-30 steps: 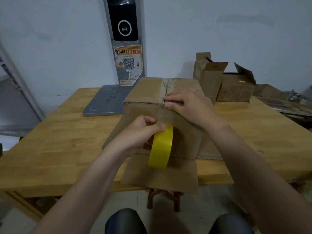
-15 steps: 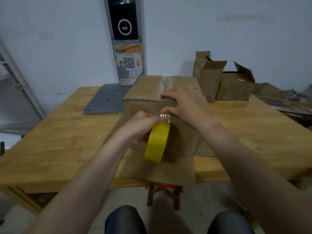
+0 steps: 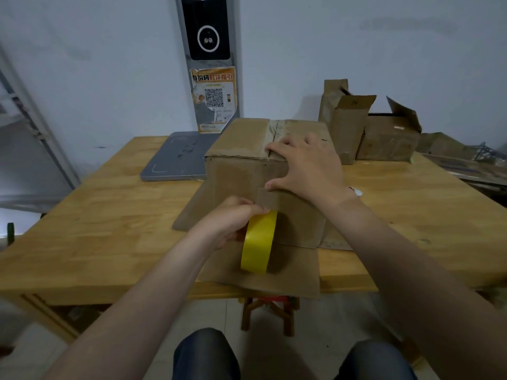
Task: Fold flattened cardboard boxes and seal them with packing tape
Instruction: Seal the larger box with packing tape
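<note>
While upright, three boxes [image 3: 241, 171], one tape [image 3: 258, 242]

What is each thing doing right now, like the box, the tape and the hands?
Big box: top flaps shut, bottom flaps spread flat on the table.
Tape roll: on edge, strip pulled up onto the box front.
Left hand: grips the tape roll.
Right hand: flat, pressing the box top and front.
Tall box: open, flaps up.
Low box: open, one flap up.

Dim, soft light; wide-angle edge distortion
</note>
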`<control>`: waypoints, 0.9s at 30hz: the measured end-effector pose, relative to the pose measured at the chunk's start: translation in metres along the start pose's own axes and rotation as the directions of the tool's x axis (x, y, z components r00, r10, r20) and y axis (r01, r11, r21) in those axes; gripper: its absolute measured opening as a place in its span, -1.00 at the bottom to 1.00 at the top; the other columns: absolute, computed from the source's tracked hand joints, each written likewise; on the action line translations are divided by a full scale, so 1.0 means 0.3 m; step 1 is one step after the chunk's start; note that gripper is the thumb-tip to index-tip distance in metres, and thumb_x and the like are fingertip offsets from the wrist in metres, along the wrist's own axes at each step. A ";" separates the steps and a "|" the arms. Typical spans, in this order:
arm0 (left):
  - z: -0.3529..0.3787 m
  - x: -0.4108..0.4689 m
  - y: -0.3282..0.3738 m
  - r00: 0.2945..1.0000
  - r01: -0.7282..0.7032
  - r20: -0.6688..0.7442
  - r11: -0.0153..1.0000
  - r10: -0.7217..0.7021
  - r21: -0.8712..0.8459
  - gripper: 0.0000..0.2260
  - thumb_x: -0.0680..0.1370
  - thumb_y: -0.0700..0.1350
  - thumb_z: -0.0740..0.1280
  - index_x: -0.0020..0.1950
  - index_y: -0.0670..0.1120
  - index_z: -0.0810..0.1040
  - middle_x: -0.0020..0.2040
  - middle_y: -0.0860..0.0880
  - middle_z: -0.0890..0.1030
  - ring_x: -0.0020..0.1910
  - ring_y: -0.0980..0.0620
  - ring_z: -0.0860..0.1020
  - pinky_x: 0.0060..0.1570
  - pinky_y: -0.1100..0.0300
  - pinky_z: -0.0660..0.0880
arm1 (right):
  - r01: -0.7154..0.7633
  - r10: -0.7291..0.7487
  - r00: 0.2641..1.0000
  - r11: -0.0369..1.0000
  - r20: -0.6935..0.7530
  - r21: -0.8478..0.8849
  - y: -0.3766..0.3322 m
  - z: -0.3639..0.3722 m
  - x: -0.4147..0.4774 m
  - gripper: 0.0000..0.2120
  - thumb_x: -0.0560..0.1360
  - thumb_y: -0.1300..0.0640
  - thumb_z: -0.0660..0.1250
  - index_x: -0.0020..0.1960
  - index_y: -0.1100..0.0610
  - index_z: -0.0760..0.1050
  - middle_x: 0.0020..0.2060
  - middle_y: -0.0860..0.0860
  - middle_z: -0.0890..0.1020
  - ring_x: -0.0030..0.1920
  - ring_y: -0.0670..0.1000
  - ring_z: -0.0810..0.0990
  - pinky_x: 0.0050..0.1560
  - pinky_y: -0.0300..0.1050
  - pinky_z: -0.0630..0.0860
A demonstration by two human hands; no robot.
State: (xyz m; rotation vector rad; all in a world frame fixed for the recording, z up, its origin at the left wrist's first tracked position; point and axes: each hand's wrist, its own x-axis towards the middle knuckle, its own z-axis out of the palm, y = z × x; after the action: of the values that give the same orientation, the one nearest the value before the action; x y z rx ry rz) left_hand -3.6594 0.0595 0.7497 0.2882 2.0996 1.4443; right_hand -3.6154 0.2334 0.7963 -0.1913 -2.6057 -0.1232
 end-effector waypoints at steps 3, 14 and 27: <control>-0.003 -0.007 0.002 0.999 -0.026 -0.020 0.998 0.025 -0.056 -0.72 0.57 -0.02 0.46 0.23 -0.10 0.59 0.05 -0.11 0.62 -0.02 -0.07 0.61 -0.11 0.12 0.56 | 0.012 -0.011 1.000 0.998 0.016 -0.060 0.005 0.008 -0.001 -0.11 0.25 -0.53 0.39 0.50 -0.25 0.27 0.35 -0.12 0.45 0.28 0.10 0.38 0.19 0.10 0.44; -0.020 -0.053 0.021 0.999 -0.039 -0.002 0.997 0.039 -0.064 -0.73 0.59 -0.05 0.44 0.25 -0.11 0.62 0.13 -0.16 0.66 0.04 -0.10 0.65 -0.15 0.11 0.59 | 0.027 -0.021 0.998 0.994 0.056 -0.103 -0.003 0.008 0.001 -0.03 0.26 -0.45 0.47 0.54 -0.15 0.22 0.33 -0.06 0.44 0.28 0.12 0.38 0.20 0.09 0.42; 0.038 -0.087 0.071 0.987 -0.079 -0.137 0.995 0.087 0.061 -0.49 0.50 -0.11 0.54 0.38 -0.01 0.41 0.07 -0.08 0.60 -0.08 -0.05 0.62 -0.19 0.09 0.56 | -0.122 0.289 0.919 0.857 -0.269 0.501 0.203 -0.040 -0.199 -0.64 0.68 -0.02 0.17 0.46 -0.05 0.44 0.32 -0.09 0.53 0.36 0.00 0.34 0.33 -0.11 0.31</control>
State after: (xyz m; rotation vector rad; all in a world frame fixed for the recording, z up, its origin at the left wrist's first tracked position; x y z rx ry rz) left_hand -3.6349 0.0644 0.7748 0.3074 2.2669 1.4951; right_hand -3.5486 0.2854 0.7795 -0.2488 -2.1727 0.5194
